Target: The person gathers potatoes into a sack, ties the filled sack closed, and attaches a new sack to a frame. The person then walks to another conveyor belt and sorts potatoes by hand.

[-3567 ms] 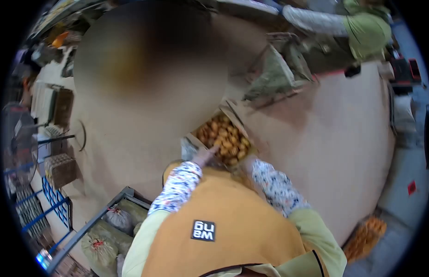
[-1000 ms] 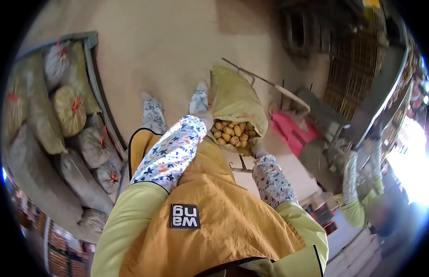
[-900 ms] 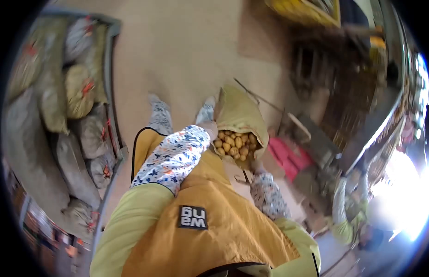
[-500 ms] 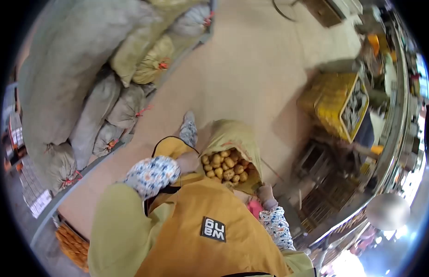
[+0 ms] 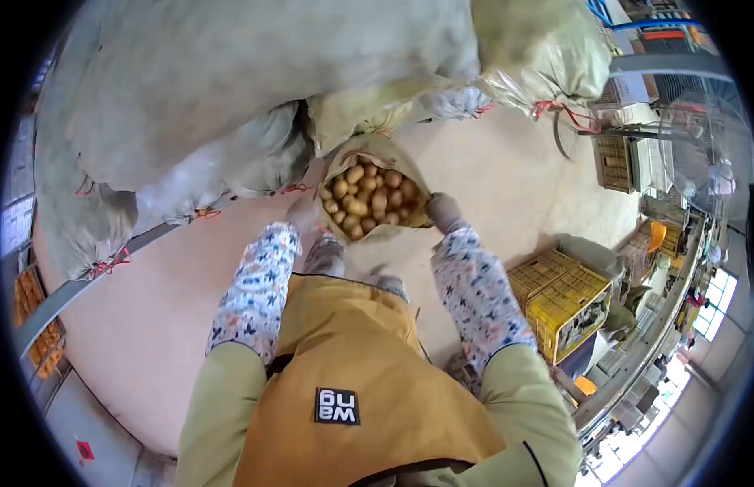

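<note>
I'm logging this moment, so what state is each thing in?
Front sack: open, mouth facing up.
Potatoes: loose inside it.
Right hand: closed on its rim.
Left hand: at its rim, grip unclear.
Yellow-green sack: tied with red.
Yellow crate: open, contents unclear.

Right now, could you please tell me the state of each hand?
Left hand: at the sack's left edge; grip cannot be told.
Right hand: closed on the sack's rim.

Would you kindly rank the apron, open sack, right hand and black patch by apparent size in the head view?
1. Apron
2. Open sack
3. Right hand and black patch: too alike to rank
</note>
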Tool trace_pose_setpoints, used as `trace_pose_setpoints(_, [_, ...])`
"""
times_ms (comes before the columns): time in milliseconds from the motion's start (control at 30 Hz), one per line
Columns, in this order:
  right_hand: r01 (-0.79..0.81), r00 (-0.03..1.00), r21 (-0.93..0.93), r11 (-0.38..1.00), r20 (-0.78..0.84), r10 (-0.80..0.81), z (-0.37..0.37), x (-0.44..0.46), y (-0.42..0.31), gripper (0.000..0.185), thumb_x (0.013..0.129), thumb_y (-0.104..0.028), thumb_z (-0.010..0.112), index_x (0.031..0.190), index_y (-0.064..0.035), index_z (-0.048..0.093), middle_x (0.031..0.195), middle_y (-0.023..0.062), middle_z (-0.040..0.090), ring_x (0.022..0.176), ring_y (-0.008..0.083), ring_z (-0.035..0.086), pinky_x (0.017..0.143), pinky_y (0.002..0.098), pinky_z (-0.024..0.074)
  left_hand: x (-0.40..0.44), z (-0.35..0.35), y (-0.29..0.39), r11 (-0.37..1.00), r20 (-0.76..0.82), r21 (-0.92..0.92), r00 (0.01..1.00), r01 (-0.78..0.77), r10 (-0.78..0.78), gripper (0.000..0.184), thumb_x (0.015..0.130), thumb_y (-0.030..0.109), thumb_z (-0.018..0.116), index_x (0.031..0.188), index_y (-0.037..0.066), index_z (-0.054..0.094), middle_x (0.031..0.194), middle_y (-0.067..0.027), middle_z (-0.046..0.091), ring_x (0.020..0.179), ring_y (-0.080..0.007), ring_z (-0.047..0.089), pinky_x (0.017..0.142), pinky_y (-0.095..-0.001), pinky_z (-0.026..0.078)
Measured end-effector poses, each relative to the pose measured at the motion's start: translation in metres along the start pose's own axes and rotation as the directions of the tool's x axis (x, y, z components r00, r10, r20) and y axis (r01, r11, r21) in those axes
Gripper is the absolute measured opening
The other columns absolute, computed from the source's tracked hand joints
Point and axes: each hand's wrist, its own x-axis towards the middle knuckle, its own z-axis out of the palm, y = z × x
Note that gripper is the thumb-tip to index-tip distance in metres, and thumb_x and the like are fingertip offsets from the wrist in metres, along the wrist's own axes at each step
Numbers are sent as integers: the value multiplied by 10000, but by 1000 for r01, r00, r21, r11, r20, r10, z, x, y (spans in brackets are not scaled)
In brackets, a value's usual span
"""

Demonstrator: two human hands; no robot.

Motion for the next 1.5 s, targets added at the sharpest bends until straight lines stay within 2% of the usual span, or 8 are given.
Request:
trace_pose_setpoints(133, [-10, 993, -307, 952, 112, 46, -12, 32, 35, 259, 720, -196, 571, 903, -27, 641, 945, 191, 614, 886, 318, 600, 765, 368, 485, -79, -34, 95, 973, -29, 230, 999, -25, 33, 190, 747, 152, 543, 620, 14, 572, 588, -115, 537, 517, -275, 535, 525, -361, 436])
trace_pose_setpoints(300, [-159, 987, 809, 565, 141, 76, 14, 26, 85, 240, 811, -191, 573, 992, -33, 571, 849, 62, 625, 726, 172, 600, 674, 325, 494, -135, -35, 100, 862, 61, -484, 989, 148, -136, 160, 771, 183, 545, 877, 69, 579, 790, -47, 578, 739, -202, 548, 730, -277, 446])
trace_pose_setpoints(633, [-349, 899, 906, -239, 252, -360, -50, -59, 27, 185, 860, -246, 536, 785, -92, 468, 581, -35, 348, 546, 101, 373, 717, 304, 431, -148, -3, 59, -278, -133, -959, 953, -54, 273, 93, 788, 104, 548, 713, 60, 514, 733, -57, 539, 757, -201, 554, 781, -334, 483])
trace_pose_setpoints(967, [70, 958, 716, 694, 146, -247, -95, -146, -73, 276, 835, -259, 590, 649, -58, 553, 510, -42, 450, 447, 49, 378, 405, 216, 292, -253, -14, 138, 620, 151, -785, 967, -10, 207, 218, 838, 274, 521, 799, 60, 510, 623, 2, 476, 449, -95, 414, 408, -222, 309])
trace_pose_setpoints(1167, [-280, 891, 789, 547, 426, -159, -124, -125, -102, 300, 878, -264, 524, 675, -46, 556, 517, -14, 481, 448, 67, 420, 418, 213, 326, -259, -27, 191, 734, 213, -678, 948, -30, 236, 236, 805, 241, 592, 901, 42, 508, 729, 24, 460, 625, -77, 438, 505, -207, 348])
trace_pose_setpoints(1300, [667, 704, 543, 510, -234, -671, -78, -93, -106, 244, 875, -226, 522, 957, 2, 549, 829, 74, 620, 800, 140, 568, 722, 264, 455, -239, -3, 207, 663, -10, -705, 938, -252, 345, 327, 758, 225, 648, 953, 20, 485, 767, 4, 454, 674, -85, 446, 575, -212, 384])
trace_pose_setpoints(1367, [255, 883, 795, 551, 40, -467, -79, -103, -129, 289, 844, -160, 525, 1091, -22, 467, 860, 117, 606, 929, 215, 533, 776, 332, 455, -242, 15, 206, 604, -94, -670, 856, -432, 508, 531, 721, 208, 683, 1130, -14, 429, 971, -86, 514, 900, -159, 516, 791, -267, 423])
trace_pose_setpoints(1500, [-305, 930, 876, -373, 191, -313, -84, -34, -82, 188, 871, -206, 456, 876, -44, 551, 603, -12, 497, 554, 122, 465, 569, 251, 399, -272, -33, 195, 717, 236, -433, 699, -546, 675, 853, 741, 247, 679, 1356, -26, 155, 1374, -218, 262, 1288, -276, 259, 1043, -350, 224])
